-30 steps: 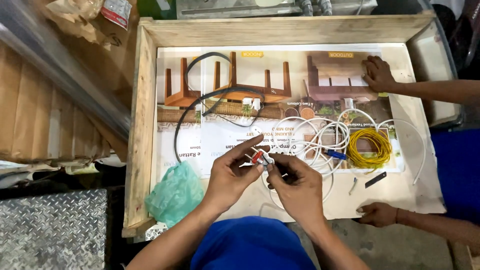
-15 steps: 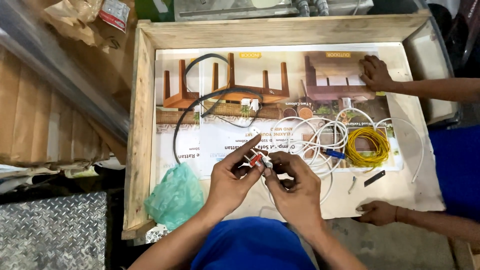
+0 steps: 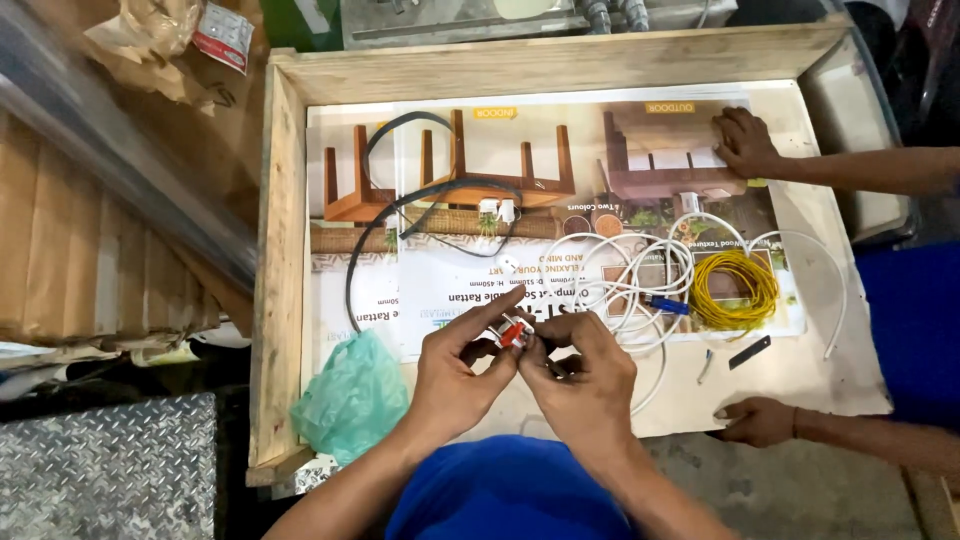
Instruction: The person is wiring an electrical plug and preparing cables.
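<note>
Both of the person's hands are meeting over the wooden tray (image 3: 275, 250): the left hand (image 3: 455, 375) and right hand (image 3: 585, 385) are pinching a small red and white connector (image 3: 513, 333) between their fingertips. White cable (image 3: 640, 270) is lying coiled just beyond, with a yellow wire coil (image 3: 735, 290) beside it and a black cable (image 3: 400, 200) looping across the printed poster (image 3: 500, 140). A green plastic bag (image 3: 350, 395) is sitting near the left wrist. 2 hands of another person are resting at the tray's right side

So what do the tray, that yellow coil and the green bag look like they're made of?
Tray: raw, unfinished wood, with visible grain and rough pale boards. Yellow coil: probably plastic-insulated wire, thin glossy strands wound in loops; its core is not visible. Green bag: thin plastic film, translucent and crumpled.
</note>
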